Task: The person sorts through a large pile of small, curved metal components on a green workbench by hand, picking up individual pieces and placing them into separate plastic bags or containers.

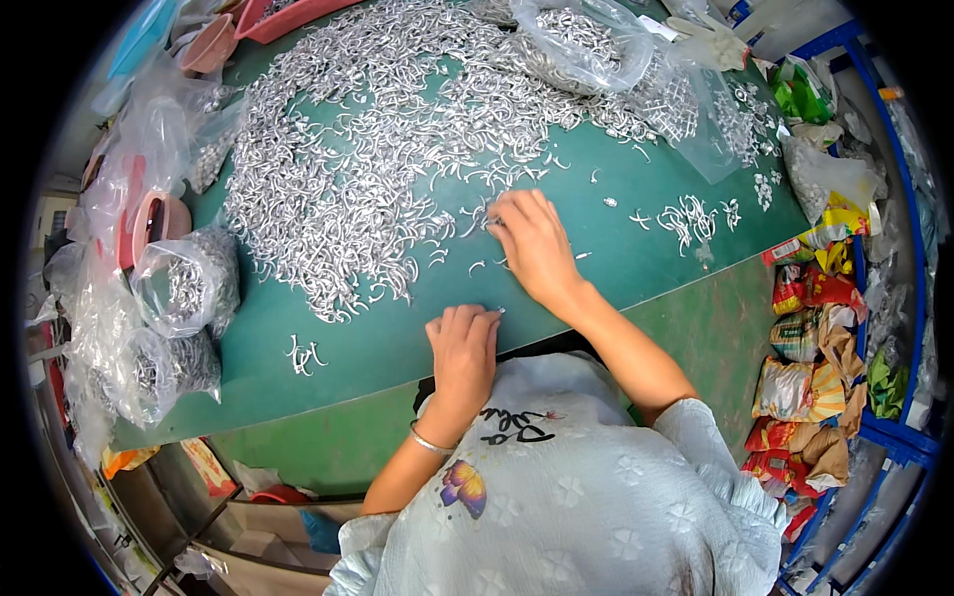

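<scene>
R hand (537, 248) lies flat on the green table (616, 214), fingers spread narrow, fingertips at the near edge of the big heap of small curved silver metal parts (348, 169); looks to be pinching or raking a few loose ones, can't tell if any are actually gripped. L hand (462, 353) sits nearer the body than the heap, curled into a loose fist at the table's front edge; whether it holds parts is hidden.

Risks, judged from this:
- Parts near the heap's front are scattered thin; a quick rake w/ R hand could flick some off the table edge onto the floor.
- Small sorted groups (691, 219) right of the heap could get mixed back in if the sleeve sweeps across.
- Clear bags (184, 288) left of the heap are open-topped & slumped; a bump may spill them.
- Parts look hooked, so they may tangle & come up in clumps → miscounts.
</scene>
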### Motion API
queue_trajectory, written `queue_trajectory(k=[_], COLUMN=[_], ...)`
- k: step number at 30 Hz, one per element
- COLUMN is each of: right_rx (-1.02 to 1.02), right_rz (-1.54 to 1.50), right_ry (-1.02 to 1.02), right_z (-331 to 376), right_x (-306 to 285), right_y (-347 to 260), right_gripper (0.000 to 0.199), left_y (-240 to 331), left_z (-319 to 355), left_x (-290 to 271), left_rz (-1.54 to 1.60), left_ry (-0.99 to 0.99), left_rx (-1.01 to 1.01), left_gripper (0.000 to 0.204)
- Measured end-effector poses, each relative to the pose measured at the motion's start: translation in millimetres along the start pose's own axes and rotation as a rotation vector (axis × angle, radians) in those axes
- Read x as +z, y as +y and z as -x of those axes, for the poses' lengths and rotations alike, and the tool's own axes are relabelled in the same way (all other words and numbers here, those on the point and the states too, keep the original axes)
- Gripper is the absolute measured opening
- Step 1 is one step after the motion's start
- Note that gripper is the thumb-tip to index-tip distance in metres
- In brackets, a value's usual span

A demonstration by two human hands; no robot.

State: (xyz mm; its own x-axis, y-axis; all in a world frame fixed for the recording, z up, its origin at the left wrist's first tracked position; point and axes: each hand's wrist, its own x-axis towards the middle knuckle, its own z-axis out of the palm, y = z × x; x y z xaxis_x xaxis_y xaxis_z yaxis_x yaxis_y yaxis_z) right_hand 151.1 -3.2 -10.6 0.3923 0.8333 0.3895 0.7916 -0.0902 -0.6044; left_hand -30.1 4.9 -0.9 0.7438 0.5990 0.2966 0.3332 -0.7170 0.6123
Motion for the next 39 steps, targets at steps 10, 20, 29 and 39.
queue_trajectory(k=[10,20,29,39], right_rx=[0.503,0.029,0.026,0.135], right_rz=[-0.563,0.342,0.308,0.058], right_ry=[0.017,-0.177,-0.13,-0.099], right_z=[-38,-8,-5,-4], right_x=[-59,-45,-37,-57], right_y=[58,1,4,-5], right_gripper=[0.018,0.012,0.011,0.008], left_y=[-1,-1,-2,-1], left_z=[1,3,6,7], left_x=[1,0,-1,0], left_rz=[0.032,0.021,0.039,0.029], left_ry=[0.021,0.0,0.007,0.003], left_rx=[-0.001,-0.011,-0.005,-0.06], left_gripper=[0.017,0.018,0.02,0.03])
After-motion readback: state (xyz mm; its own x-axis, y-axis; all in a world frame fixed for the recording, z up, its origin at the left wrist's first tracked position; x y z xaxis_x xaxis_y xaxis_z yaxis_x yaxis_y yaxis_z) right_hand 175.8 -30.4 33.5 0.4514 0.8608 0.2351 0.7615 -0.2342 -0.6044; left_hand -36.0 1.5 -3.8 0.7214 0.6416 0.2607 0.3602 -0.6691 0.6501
